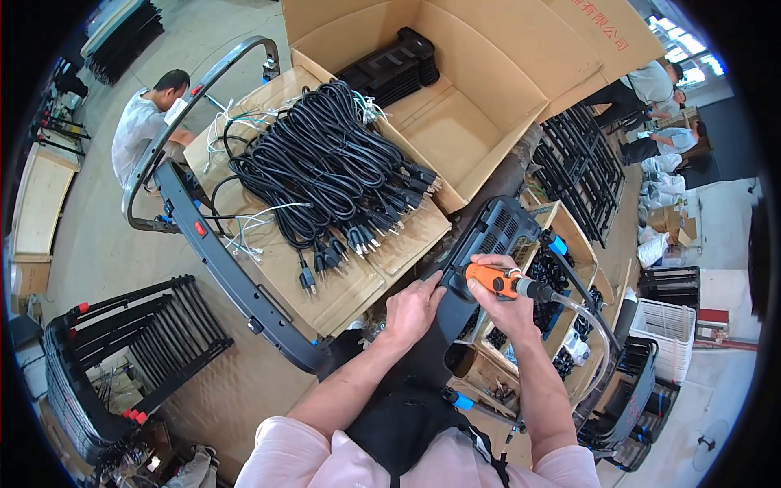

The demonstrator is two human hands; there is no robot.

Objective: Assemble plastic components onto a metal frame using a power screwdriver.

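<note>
My right hand (506,309) is closed round an orange air tool (491,280), which has a dark fitting and a clear hose (590,315) running from its rear. The tool is over a long black plastic cover (464,307) with a vented upper end; the tool's tip is hidden. My left hand (413,313) grips the cover's left side, close to the tool, with its fingertips pressed together there. Whether a small part is under those fingers, I cannot tell.
Bundled black power cords (317,167) lie on a cardboard box (346,297) in front. An open carton (455,114) holds stacked black parts. A curved metal-and-black frame (236,272) stands left. Wooden bins (582,244) of small parts are right. A person (145,130) sits far left.
</note>
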